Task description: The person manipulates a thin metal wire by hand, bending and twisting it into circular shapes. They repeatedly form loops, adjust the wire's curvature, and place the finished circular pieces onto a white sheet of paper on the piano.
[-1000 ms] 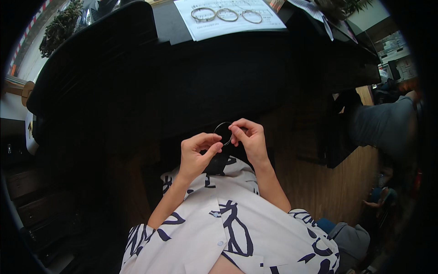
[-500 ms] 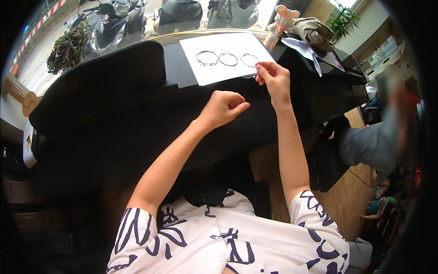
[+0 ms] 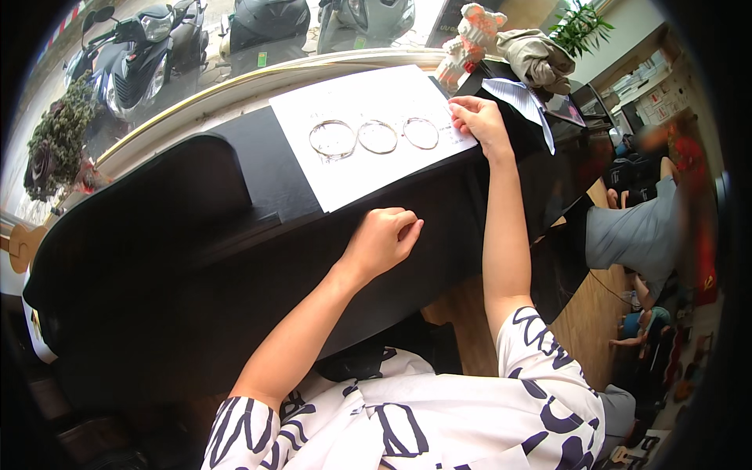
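White sheet [image 3: 345, 178]: smooth, straight-edged paper, twelve o'clock, on the black desk [image 3: 274, 171].
Rings [image 3: 377, 152]: three thin, wiry hoops rowed on it, eleven to one o'clock.
Left hand [image 3: 382, 241]: loosely curled, sheet's six o'clock side; contents hidden from us.
Right hand [image 3: 479, 124]: fingertips bunched, sheet's three o'clock edge; we cannot tell whether anything is gripped.
Change: one second ago, we saw both hands share one ring; now they are well apart.

Three thin rings [image 3: 379, 153] lie on white paper [image 3: 345, 184], right hand [image 3: 474, 121] by its edge, left hand [image 3: 384, 239] curled up nearby
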Available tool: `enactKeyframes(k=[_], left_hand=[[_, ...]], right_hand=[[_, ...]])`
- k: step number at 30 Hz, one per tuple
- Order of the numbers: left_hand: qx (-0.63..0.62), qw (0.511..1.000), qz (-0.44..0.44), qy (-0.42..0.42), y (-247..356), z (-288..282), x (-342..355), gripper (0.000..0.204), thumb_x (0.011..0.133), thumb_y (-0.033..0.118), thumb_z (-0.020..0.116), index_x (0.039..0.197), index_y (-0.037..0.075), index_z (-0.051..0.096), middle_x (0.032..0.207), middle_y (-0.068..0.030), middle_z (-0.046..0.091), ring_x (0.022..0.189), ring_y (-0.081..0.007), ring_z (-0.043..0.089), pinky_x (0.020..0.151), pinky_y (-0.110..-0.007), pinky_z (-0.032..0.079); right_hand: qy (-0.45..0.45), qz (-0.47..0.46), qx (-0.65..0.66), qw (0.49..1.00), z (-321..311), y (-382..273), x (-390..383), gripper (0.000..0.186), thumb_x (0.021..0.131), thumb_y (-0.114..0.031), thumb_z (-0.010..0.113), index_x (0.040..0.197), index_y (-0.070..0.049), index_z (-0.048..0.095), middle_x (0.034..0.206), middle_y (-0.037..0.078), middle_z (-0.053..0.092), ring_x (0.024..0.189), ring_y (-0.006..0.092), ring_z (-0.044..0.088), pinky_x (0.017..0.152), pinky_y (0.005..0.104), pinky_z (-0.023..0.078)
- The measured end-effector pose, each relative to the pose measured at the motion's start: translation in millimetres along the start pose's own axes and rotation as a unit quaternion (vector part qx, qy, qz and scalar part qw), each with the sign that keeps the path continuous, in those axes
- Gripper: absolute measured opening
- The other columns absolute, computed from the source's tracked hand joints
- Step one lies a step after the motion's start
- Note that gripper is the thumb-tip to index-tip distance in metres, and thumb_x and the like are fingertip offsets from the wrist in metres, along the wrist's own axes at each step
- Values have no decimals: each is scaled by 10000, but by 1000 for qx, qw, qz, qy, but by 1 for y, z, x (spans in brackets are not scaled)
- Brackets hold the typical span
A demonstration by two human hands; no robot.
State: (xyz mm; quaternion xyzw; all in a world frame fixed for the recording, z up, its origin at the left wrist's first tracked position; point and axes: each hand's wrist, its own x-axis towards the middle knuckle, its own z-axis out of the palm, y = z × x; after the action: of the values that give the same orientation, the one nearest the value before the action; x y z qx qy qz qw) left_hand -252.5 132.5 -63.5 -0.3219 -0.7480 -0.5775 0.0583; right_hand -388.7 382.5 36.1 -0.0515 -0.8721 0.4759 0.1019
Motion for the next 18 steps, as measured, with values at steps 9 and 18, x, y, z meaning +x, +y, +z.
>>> enactKeyframes(k=[9, 18], left_hand=[[-12, 1000, -7, 25, 0, 0, 3, 136, 882, 41, 683, 778, -43, 662, 619, -125, 601, 495, -186, 567, 496, -293, 440], [-12, 998, -14, 53, 6, 4, 4, 147, 858, 50, 690, 751, -37, 642, 615, -152, 594, 508, -228, 583, 494, -329, 443]], right_hand=[[159, -151, -97, 971, 17, -1, -39, 157, 895, -96, 682, 1000, 9, 732, 753, 49, 699, 546, 74, 602, 525, 230, 478], [1, -213, -54, 976, 86, 27, -230, 52, 809, -69, 675, 782, -34, 648, 643, 89, 618, 531, 198, 592, 507, 334, 450]])
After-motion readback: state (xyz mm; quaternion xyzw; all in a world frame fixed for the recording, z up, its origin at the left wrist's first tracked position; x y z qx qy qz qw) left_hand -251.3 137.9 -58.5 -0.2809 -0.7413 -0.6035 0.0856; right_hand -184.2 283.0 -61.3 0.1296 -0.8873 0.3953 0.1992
